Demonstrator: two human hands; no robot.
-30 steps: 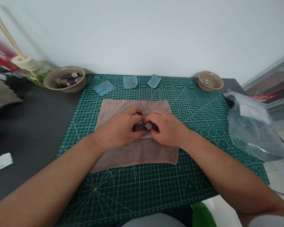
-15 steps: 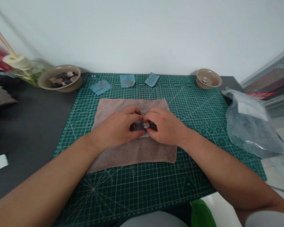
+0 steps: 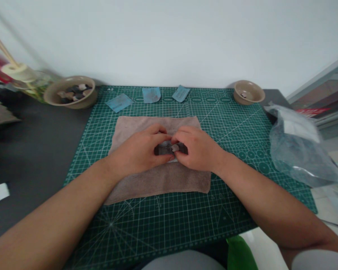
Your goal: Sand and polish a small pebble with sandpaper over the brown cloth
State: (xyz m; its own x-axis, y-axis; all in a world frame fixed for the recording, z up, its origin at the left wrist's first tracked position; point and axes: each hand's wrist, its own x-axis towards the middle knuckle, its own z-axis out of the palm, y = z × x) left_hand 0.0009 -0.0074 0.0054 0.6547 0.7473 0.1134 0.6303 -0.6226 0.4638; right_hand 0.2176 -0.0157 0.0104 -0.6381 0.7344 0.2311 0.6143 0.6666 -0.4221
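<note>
Above a brown cloth, my left hand and my right hand meet almost fingertip to fingertip. A small pale brown pebble shows at the fingertips of my right hand, gripped between its thumb and fingers. My left thumb and fingers curl in from the other side, close to the pebble; what they pinch is too small to make out. A whitish bit of thin material peeks out beneath the fingertips.
A green cutting mat lies under the cloth. At back left stands a bowl of dark and light stones; at back right, a smaller bowl holds a little piece. Several blue packets line the back. A clear plastic bag lies at right.
The pebble has turned slightly between the fingertips. Both hands stay in nearly the same place over the cloth.
</note>
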